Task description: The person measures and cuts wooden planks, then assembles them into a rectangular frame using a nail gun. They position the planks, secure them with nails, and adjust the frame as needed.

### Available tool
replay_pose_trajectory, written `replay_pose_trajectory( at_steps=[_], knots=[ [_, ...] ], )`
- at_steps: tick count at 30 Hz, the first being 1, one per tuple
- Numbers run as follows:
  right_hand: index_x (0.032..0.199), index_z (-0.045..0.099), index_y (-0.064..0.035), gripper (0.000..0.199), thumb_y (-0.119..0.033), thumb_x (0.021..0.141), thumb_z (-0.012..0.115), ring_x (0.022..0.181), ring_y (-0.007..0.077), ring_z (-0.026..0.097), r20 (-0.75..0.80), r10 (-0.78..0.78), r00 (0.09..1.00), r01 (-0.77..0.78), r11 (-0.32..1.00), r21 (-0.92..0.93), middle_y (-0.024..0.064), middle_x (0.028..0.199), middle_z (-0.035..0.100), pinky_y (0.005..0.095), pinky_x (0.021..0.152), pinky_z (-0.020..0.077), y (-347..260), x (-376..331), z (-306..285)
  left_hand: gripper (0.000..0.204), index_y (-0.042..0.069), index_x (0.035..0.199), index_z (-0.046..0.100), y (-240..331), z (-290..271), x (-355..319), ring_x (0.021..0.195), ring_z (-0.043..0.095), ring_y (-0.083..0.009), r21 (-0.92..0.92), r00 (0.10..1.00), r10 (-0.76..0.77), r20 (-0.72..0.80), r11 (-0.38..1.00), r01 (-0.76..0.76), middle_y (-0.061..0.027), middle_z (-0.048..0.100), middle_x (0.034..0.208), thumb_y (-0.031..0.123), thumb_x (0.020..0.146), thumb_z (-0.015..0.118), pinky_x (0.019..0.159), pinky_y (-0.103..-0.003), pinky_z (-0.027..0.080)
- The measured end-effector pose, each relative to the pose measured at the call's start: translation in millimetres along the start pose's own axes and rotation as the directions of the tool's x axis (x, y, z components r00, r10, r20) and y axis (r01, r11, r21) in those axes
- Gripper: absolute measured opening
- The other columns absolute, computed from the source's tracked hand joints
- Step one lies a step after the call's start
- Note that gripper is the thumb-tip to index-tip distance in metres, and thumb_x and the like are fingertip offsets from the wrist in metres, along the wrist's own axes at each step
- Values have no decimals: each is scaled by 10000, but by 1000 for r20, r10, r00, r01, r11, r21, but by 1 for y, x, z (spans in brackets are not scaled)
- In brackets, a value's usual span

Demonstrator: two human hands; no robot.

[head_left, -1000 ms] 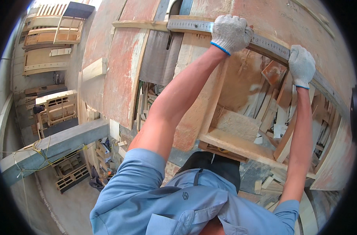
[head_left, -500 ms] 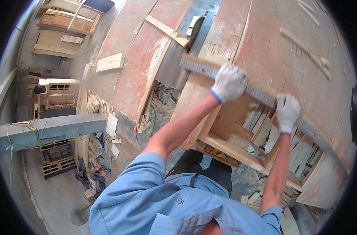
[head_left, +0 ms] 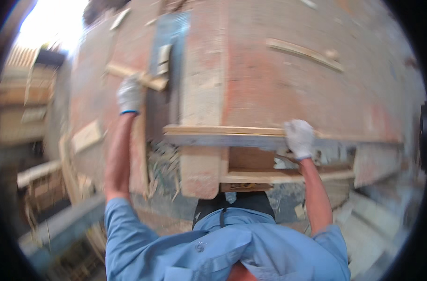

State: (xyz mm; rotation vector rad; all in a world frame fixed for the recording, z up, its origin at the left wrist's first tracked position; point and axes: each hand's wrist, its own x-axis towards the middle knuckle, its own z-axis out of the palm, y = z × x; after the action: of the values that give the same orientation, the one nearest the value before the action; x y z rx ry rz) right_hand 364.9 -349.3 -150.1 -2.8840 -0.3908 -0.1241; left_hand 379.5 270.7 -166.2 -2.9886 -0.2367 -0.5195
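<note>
My right hand [head_left: 299, 139], in a white knitted glove, is closed over a long grey metal ruler [head_left: 232, 140] lying crosswise in front of me. A thin wooden strip [head_left: 223, 129] runs along the ruler's far side. My left hand [head_left: 129, 96], also gloved, is stretched out to the far left at a short wooden stick [head_left: 150, 81]. Motion smears its fingers, so their grip on the stick does not show. Just right of that stick, a pale block-like piece [head_left: 164, 59] sits on the bluish metal strip of the worktable [head_left: 265, 84].
An open wooden compartment [head_left: 251, 161] sits below the table's near edge, with scraps in its right part. Offcuts [head_left: 164, 171] fill a gap at left. Another stick [head_left: 305, 54] lies far right, a flat board [head_left: 87, 136] at left. Wooden frames [head_left: 44, 189] stand farther left.
My left hand has let go of the ruler and moved left to the short stick. The ruler has swung from slanting to nearly level across my view, with my right hand still on it.
</note>
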Motion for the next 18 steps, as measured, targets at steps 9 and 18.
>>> replay_pose_trajectory(
  at_steps=[9, 18],
  knots=[
    [778, 752, -83, 461, -449, 971, 546, 857, 379, 709, 219, 165, 962, -165, 986, -17, 173, 840, 738, 509, 803, 552, -2, 11, -23, 426, 126, 1258, 622, -16, -2, 49, 1314, 550, -369, 150, 902, 167, 399, 958, -243, -188, 572, 1406, 16, 847, 614, 1055, -459, 477],
    [794, 765, -95, 604, -519, 1032, 408, 874, 395, 715, 395, 126, 910, -144, 989, 15, 196, 884, 742, 540, 813, 550, 20, 40, -8, 473, 77, 1192, 607, -4, -124, -86, 1168, 596, -373, -73, 841, 349, 413, 933, -352, -158, 650, 1155, 91, 735, 730, 1119, -526, 412]
  ],
)
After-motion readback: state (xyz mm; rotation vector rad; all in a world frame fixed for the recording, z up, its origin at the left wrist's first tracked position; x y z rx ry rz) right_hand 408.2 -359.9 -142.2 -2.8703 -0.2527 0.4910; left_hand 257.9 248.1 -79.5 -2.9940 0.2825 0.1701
